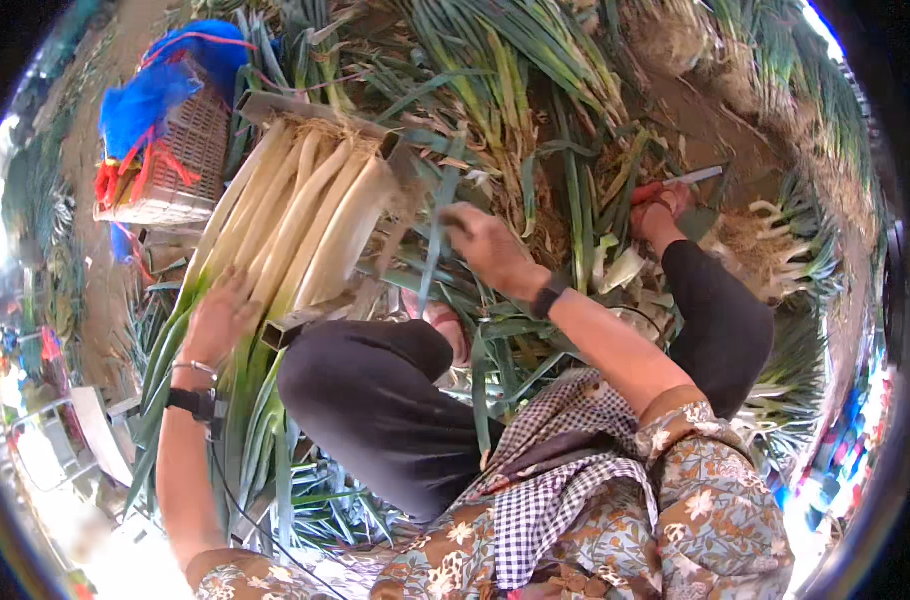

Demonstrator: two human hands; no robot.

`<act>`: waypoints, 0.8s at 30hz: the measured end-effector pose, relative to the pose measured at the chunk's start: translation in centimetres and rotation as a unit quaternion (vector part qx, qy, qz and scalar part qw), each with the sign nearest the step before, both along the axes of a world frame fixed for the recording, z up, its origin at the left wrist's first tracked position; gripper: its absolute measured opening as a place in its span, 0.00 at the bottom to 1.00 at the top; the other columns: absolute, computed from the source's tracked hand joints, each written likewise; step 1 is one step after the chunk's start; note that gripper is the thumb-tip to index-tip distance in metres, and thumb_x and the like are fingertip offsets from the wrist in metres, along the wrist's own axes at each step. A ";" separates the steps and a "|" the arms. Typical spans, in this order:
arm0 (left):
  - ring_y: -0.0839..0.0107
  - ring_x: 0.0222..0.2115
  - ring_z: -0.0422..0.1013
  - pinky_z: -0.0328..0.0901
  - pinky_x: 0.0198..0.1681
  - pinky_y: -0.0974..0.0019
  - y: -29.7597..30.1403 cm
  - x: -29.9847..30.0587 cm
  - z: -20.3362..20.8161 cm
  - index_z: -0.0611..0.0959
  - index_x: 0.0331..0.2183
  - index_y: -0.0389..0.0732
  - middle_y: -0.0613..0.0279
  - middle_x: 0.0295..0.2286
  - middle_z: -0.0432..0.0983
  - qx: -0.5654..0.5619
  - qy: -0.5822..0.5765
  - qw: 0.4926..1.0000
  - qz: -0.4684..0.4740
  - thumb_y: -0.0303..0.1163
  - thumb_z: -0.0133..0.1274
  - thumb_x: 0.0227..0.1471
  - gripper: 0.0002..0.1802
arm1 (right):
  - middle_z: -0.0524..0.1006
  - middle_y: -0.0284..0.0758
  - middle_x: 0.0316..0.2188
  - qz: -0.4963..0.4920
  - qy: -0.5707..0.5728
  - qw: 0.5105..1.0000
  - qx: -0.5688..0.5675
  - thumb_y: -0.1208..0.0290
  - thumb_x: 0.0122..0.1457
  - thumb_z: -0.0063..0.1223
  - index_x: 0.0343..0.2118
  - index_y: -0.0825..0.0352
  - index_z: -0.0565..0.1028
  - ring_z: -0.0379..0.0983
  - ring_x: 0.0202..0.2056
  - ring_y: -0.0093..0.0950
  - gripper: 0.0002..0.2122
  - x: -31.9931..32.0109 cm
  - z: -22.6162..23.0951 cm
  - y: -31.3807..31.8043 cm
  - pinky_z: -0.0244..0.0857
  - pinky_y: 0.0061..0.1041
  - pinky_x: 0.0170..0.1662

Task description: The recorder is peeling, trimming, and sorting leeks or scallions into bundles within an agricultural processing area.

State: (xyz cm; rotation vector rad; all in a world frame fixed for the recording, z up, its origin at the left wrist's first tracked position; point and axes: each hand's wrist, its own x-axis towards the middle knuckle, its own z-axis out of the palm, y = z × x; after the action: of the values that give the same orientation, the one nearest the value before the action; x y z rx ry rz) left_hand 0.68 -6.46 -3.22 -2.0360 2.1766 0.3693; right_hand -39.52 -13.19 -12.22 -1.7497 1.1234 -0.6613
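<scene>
A row of long leeks (300,210) with white stems and green tops lies in a metal rack (275,333), root ends against its far plate. My left hand (220,315) rests on the leeks where white turns to green, fingers laid out along the stems. To the right of the rack, my right hand (490,250) is raised with curled, slightly blurred fingers. A narrow green leaf strip (442,235) passes at its fingertips; whether the fingers grip it or anything else is unclear.
Beyond the rack lie heaps of leeks (485,80). A plastic crate (180,150) with blue and red netting stands at the far left. Beside my right foot (665,210) is a red-handled tool with a pale blade (697,175). Trimmed root ends (765,250) are piled at the right.
</scene>
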 end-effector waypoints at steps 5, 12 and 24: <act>0.64 0.44 0.70 0.62 0.49 0.66 -6.4 -13.9 7.8 0.76 0.46 0.35 0.52 0.43 0.75 -0.126 0.353 0.923 0.090 0.33 0.50 0.54 0.19 | 0.75 0.47 0.39 0.036 0.383 0.918 -0.102 0.73 0.55 0.43 0.36 0.70 0.74 0.72 0.40 0.45 0.10 -11.6 -9.1 2.8 0.67 0.38 0.44; 0.77 0.41 0.70 0.64 0.46 0.74 -7.7 -32.0 12.1 0.78 0.43 0.31 0.60 0.38 0.77 -0.097 0.597 0.796 -0.011 0.29 0.52 0.54 0.15 | 0.77 0.47 0.31 0.318 0.407 0.837 0.181 0.76 0.46 0.47 0.28 0.74 0.75 0.74 0.33 0.46 0.08 -17.5 -14.5 11.5 0.69 0.41 0.37; 0.60 0.40 0.74 0.67 0.48 0.61 -9.5 -33.5 10.0 0.76 0.42 0.28 0.46 0.38 0.77 -0.006 0.662 0.735 0.149 0.30 0.45 0.58 0.15 | 0.74 0.48 0.38 -0.090 -0.065 0.985 0.132 0.68 0.59 0.42 0.42 0.72 0.72 0.70 0.42 0.43 0.14 -8.9 -11.1 -7.4 0.62 0.34 0.44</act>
State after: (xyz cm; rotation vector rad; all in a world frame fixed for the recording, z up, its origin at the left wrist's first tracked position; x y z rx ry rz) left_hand -32.86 -15.95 6.73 -2.3902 2.1748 2.4815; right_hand -48.43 -20.64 -23.27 -1.3732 1.2268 -0.6899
